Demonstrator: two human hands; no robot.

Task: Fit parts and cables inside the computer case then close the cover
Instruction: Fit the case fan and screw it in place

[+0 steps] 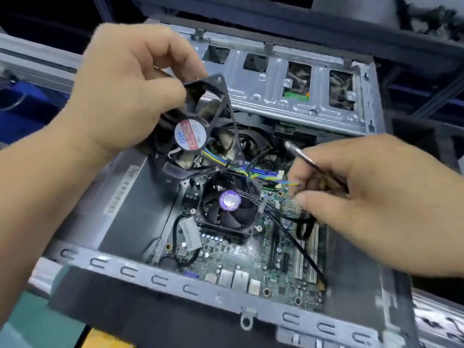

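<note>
Dark shelving and grey metal rails surround one open computer case (251, 303), a box of dull stamped steel lying on its side with its cover off. Along its far edge runs a drive cage (288, 94) with four rectangular cut-outs. One green motherboard (241, 259) lies flat on the case floor, studded with small round capacitors and long slots toward the right edge. Near its middle sits one black CPU fan (227, 207) with a round purple label.

Two bare hands work above the case. The left hand (120, 96) grips one loose case fan (198, 131) by its top corner, fingers curled round the frame; it is square, black plastic, dusty, with a round red, white and blue hub sticker, held tilted above the far-left part of the board. One bundle of thin yellow, blue and black fan wires (261, 175) leads from it to the right hand (364, 197), whose fingertips pinch the wire end; a slim metal tool (300, 153) also lies in that hand.
</note>
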